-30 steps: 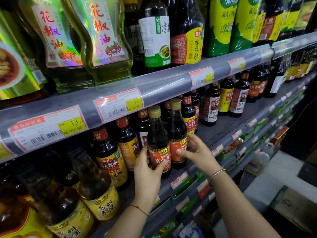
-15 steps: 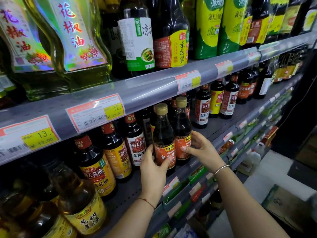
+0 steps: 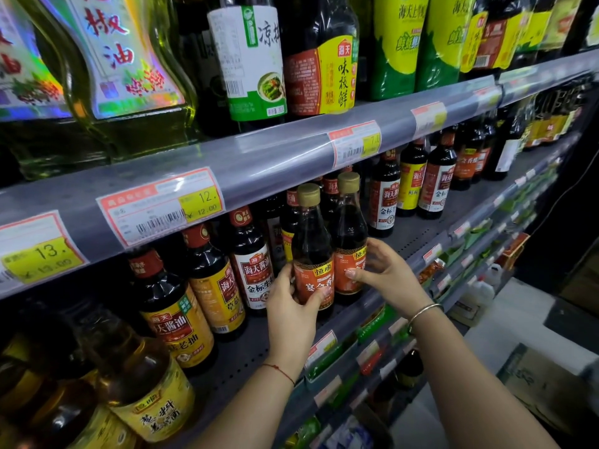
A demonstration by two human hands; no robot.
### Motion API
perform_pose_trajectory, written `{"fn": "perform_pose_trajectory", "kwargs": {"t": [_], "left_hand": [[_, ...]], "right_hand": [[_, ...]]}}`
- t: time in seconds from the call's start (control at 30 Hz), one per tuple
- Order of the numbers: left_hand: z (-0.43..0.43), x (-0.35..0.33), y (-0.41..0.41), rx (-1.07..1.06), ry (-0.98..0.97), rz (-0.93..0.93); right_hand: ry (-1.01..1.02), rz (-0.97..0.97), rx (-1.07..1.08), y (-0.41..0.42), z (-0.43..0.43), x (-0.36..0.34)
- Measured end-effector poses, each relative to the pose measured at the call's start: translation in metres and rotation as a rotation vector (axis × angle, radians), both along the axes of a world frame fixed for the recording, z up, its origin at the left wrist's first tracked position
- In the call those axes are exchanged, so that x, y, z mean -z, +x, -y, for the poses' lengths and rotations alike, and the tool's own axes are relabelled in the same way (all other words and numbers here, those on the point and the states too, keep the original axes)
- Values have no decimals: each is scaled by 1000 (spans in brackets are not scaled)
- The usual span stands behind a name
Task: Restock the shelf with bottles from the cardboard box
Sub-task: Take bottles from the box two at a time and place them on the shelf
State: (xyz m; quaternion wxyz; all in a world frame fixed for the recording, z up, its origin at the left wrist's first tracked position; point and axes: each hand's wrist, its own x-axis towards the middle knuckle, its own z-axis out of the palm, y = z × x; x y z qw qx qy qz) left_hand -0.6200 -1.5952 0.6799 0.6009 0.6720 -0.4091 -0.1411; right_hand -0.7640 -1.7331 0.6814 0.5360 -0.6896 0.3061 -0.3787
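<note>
At frame centre, my left hand (image 3: 293, 306) holds one bottle (image 3: 312, 254) and my right hand (image 3: 385, 273) its twin (image 3: 350, 241) on the shelf (image 3: 421, 234). Glass looks heavy, slippery, breakable; I grip the labels.

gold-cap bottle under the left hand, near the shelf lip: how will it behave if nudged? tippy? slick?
Probably tippy: the gold-cap bottle is tall and narrow, standing near the shelf edge. Likely heavy for its size, as dark liquid fills it to the neck. The glossy upper body looks slick; the left hand grips at the orange label, which probably holds better.
</note>
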Motion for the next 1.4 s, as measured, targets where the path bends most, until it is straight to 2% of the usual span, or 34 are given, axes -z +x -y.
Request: {"fn": "perform_pose_trajectory", "kwargs": {"t": [0.33, 0.7, 0.83, 0.97, 1.1, 1.33, 1.4], "left_hand": [[-2, 1, -2, 1, 5, -10], [-8, 1, -2, 56, -39, -114], [-14, -3, -4, 63, -53, -135], [-31, -4, -9, -17, -98, 7], [-41, 9, -24, 192, -93, 148], [-48, 90, -63, 627, 214, 345], [-53, 123, -76, 726, 318, 376]], "right_hand": [[36, 10, -18, 1, -5, 4], [46, 64, 8, 5, -21, 3], [35, 75, 114, 2, -29, 0], [-9, 55, 283, -7, -46, 5], [-16, 2, 371, -21, -79, 20], [21, -292, 644, -77, -161, 90], [60, -434, 689, -98, -187, 119]]}}
